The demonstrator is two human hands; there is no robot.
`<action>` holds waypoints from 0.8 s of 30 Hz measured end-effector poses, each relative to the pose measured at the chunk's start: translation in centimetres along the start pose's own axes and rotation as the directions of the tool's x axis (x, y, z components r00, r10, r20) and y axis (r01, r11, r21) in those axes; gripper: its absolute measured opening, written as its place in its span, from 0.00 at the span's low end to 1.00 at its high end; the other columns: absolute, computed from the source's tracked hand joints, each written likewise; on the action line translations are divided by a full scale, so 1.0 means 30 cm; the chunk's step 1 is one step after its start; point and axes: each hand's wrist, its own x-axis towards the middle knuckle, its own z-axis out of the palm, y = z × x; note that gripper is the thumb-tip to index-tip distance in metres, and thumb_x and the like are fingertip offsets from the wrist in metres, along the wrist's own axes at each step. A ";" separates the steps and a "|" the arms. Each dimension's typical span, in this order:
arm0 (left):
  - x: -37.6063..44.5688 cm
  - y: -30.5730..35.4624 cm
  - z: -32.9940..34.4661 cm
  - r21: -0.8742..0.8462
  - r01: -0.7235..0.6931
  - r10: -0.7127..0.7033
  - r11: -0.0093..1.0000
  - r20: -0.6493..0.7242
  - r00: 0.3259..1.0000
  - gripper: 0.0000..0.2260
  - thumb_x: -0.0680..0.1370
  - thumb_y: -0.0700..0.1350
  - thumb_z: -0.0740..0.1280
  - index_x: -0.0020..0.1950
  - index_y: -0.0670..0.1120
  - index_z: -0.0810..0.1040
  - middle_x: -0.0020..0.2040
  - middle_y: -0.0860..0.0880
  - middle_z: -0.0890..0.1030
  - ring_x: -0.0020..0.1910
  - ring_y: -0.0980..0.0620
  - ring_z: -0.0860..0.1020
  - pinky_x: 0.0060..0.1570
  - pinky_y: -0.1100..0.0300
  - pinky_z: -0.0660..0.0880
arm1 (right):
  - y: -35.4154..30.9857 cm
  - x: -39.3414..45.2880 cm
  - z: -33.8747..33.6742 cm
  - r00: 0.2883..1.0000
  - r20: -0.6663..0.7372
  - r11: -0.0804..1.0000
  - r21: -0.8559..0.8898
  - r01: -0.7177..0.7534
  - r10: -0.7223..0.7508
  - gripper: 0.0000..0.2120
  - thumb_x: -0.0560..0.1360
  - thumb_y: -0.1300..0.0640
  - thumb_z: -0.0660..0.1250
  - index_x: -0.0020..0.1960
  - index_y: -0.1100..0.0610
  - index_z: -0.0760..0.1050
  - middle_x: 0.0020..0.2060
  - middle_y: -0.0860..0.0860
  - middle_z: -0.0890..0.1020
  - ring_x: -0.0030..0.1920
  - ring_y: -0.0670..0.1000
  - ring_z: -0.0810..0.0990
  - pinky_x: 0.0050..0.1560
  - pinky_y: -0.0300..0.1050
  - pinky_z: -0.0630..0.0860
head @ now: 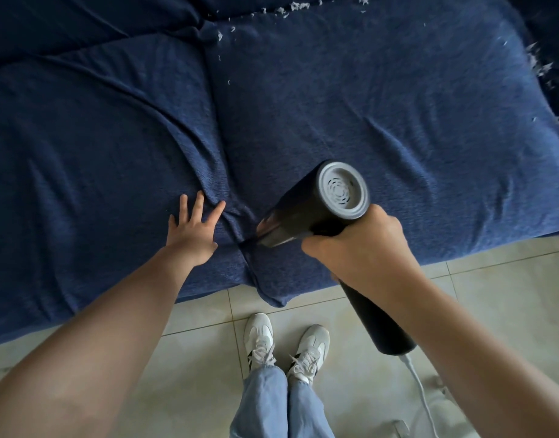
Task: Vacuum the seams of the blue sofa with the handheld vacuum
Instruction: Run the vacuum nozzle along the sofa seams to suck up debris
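Note:
The blue sofa [351,99] fills the upper part of the view, covered in wrinkled dark blue fabric. A seam [215,99] runs from the back down to the front edge between two seat cushions. My right hand [360,245] grips the handle of the black handheld vacuum [306,203], whose grey vented rear cap faces me. Its nozzle touches the seam near the front edge. My left hand [193,229] lies flat with spread fingers on the fabric just left of the seam.
White scraps of debris [291,7] lie along the back seam, and more debris [540,64] sits at the right arm. A white cord [420,393] trails from the vacuum handle over the pale tiled floor [499,298]. My white shoes [284,346] stand by the sofa front.

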 end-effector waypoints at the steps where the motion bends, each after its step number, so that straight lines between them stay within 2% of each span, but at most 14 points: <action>1: 0.000 0.003 -0.002 0.000 0.006 -0.006 1.000 0.005 1.000 0.39 0.80 0.47 0.64 0.78 0.61 0.37 0.77 0.47 0.31 0.75 0.40 0.31 0.74 0.38 0.48 | 0.001 0.008 -0.014 1.000 -0.023 0.999 0.048 0.004 -0.003 0.13 0.62 0.48 0.74 0.41 0.53 0.76 0.37 0.52 0.83 0.40 0.56 0.85 0.44 0.49 0.84; 3: 0.001 0.010 -0.011 0.014 0.015 -0.015 1.000 0.006 1.000 0.39 0.79 0.48 0.65 0.78 0.60 0.40 0.78 0.47 0.33 0.76 0.39 0.33 0.74 0.38 0.49 | 0.001 0.029 -0.036 0.997 -0.069 0.995 0.098 0.024 -0.017 0.14 0.60 0.47 0.72 0.40 0.54 0.78 0.34 0.52 0.84 0.38 0.54 0.84 0.40 0.46 0.82; 5: 0.004 0.018 -0.018 0.029 0.022 -0.022 0.999 -0.021 1.000 0.37 0.78 0.50 0.66 0.78 0.59 0.44 0.78 0.45 0.37 0.76 0.38 0.35 0.74 0.38 0.49 | -0.005 0.055 -0.043 0.995 -0.091 0.991 0.126 0.038 -0.026 0.12 0.63 0.48 0.73 0.40 0.54 0.78 0.34 0.52 0.83 0.38 0.53 0.84 0.38 0.44 0.79; 8: 0.019 0.025 -0.031 0.021 0.027 -0.024 0.999 -0.116 0.993 0.33 0.77 0.53 0.66 0.78 0.59 0.53 0.79 0.44 0.47 0.77 0.38 0.42 0.74 0.39 0.45 | -0.028 0.102 -0.047 0.993 -0.105 0.988 0.143 0.064 -0.049 0.09 0.66 0.51 0.74 0.39 0.54 0.77 0.34 0.51 0.83 0.38 0.53 0.84 0.38 0.44 0.79; 10: 0.029 0.023 -0.045 0.037 0.016 -0.008 0.999 -0.209 0.978 0.29 0.76 0.54 0.66 0.75 0.57 0.60 0.75 0.44 0.60 0.76 0.39 0.53 0.74 0.38 0.47 | -0.051 0.129 -0.052 0.989 -0.134 0.984 0.159 0.078 -0.056 0.09 0.66 0.51 0.74 0.38 0.55 0.78 0.33 0.51 0.83 0.38 0.53 0.83 0.37 0.44 0.79; 12: 0.055 0.015 -0.080 0.040 0.018 -0.005 0.999 -0.304 0.953 0.25 0.75 0.52 0.66 0.71 0.52 0.67 0.65 0.45 0.72 0.67 0.41 0.68 0.72 0.39 0.54 | -0.083 0.163 -0.064 0.985 -0.165 0.972 0.217 0.090 -0.054 0.08 0.67 0.52 0.74 0.38 0.56 0.78 0.33 0.51 0.83 0.40 0.53 0.83 0.41 0.46 0.80; 13: 0.073 0.011 -0.104 0.027 0.031 -0.020 0.999 -0.343 0.939 0.23 0.75 0.52 0.66 0.68 0.50 0.69 0.60 0.45 0.75 0.62 0.41 0.72 0.71 0.39 0.57 | -0.101 0.180 -0.069 0.983 -0.177 0.966 0.243 0.094 -0.052 0.08 0.67 0.52 0.74 0.38 0.56 0.78 0.33 0.51 0.84 0.41 0.54 0.84 0.43 0.48 0.81; 16: 0.161 0.006 -0.199 -0.022 0.087 -0.087 0.996 -0.444 0.892 0.17 0.74 0.50 0.67 0.59 0.44 0.73 0.53 0.43 0.76 0.53 0.40 0.75 0.65 0.42 0.66 | -0.173 0.261 -0.084 0.975 -0.211 0.951 0.281 0.125 -0.066 0.08 0.67 0.54 0.73 0.37 0.57 0.77 0.31 0.52 0.83 0.40 0.56 0.85 0.46 0.53 0.83; 19: 0.272 0.014 -0.291 -0.078 0.080 -0.109 0.994 -0.516 0.849 0.15 0.74 0.47 0.69 0.55 0.40 0.75 0.52 0.41 0.76 0.52 0.38 0.74 0.60 0.43 0.70 | -0.250 0.362 -0.097 0.967 -0.241 0.944 0.295 0.151 -0.079 0.09 0.67 0.55 0.73 0.36 0.59 0.76 0.30 0.54 0.82 0.38 0.56 0.85 0.43 0.55 0.84; 24: 0.472 0.040 -0.397 -0.142 -0.012 -0.060 0.990 -0.494 0.867 0.22 0.77 0.49 0.66 0.67 0.39 0.71 0.64 0.40 0.74 0.63 0.39 0.71 0.67 0.47 0.65 | -0.376 0.536 -0.108 0.968 -0.234 0.941 0.300 0.155 -0.085 0.09 0.67 0.55 0.73 0.37 0.59 0.76 0.31 0.55 0.83 0.38 0.58 0.86 0.42 0.55 0.84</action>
